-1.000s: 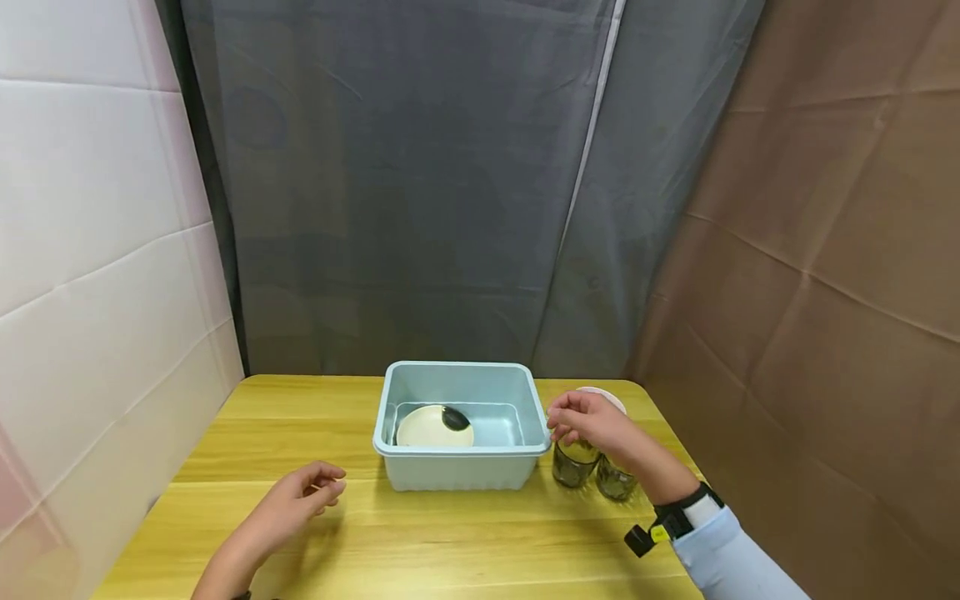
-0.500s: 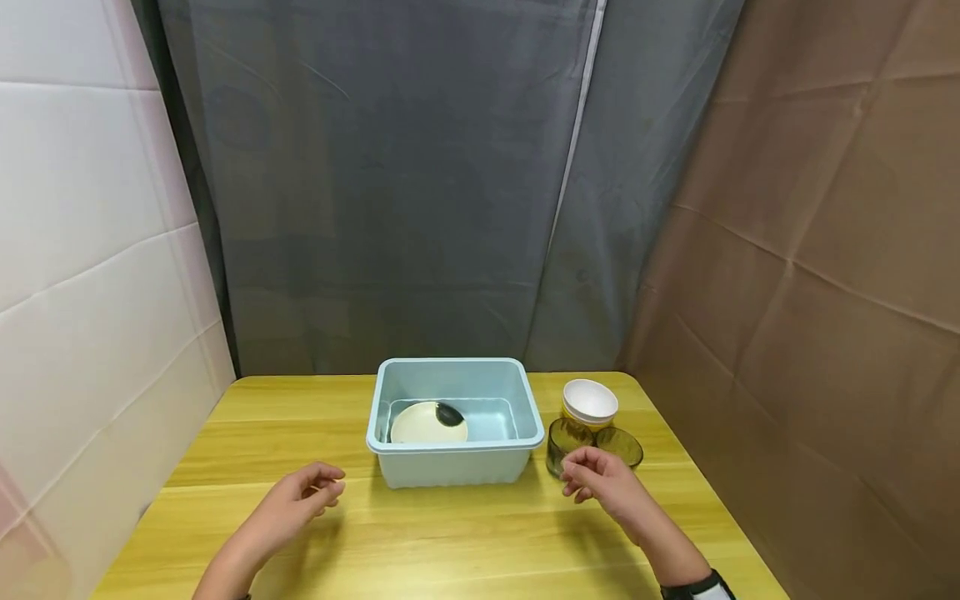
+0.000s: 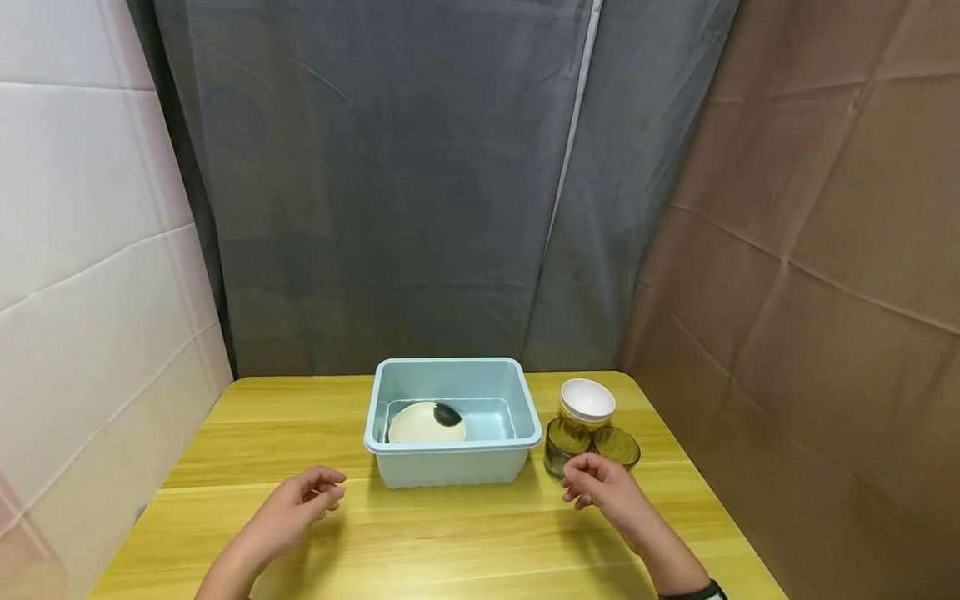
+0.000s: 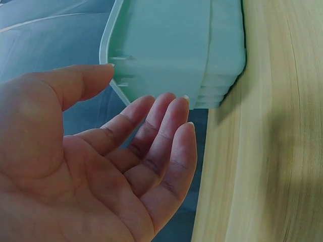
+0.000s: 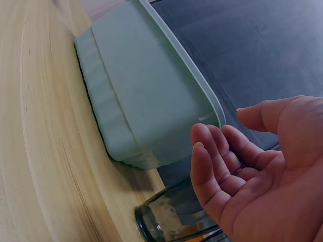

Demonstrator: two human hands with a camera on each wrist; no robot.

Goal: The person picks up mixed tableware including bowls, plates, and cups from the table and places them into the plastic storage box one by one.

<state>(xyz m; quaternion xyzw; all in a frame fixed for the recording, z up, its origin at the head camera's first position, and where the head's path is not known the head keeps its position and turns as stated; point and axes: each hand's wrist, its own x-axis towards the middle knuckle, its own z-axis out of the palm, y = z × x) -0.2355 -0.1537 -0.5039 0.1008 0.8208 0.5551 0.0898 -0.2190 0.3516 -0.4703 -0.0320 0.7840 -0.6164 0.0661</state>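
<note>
A light blue plastic basin (image 3: 453, 467) stands in the middle of the table, and inside it lies a cream plate (image 3: 420, 423) with a dark patch. To the basin's left, my left hand (image 3: 298, 504) hovers over the table with relaxed fingers and holds nothing; its palm shows in the left wrist view. My right hand (image 3: 606, 492) is likewise relaxed and holds nothing, just in front of two greenish drinking glasses. One glass (image 3: 564, 446) is nearest the basin, the other glass (image 3: 618, 444) is partly hidden behind the hand. Behind them sits a white bowl (image 3: 588, 398), seemingly stacked on a yellow one.
The wooden table (image 3: 435, 550) has rounded far corners. A grey curtain (image 3: 397, 192) hangs behind it, a white cloth (image 3: 90, 208) at the left and a brown cloth (image 3: 832, 275) at the right.
My right hand has drawn back from over the glasses and bowl toward the near side of the table, uncovering them. The left hand has stayed nearly still. The view has shifted slightly.
</note>
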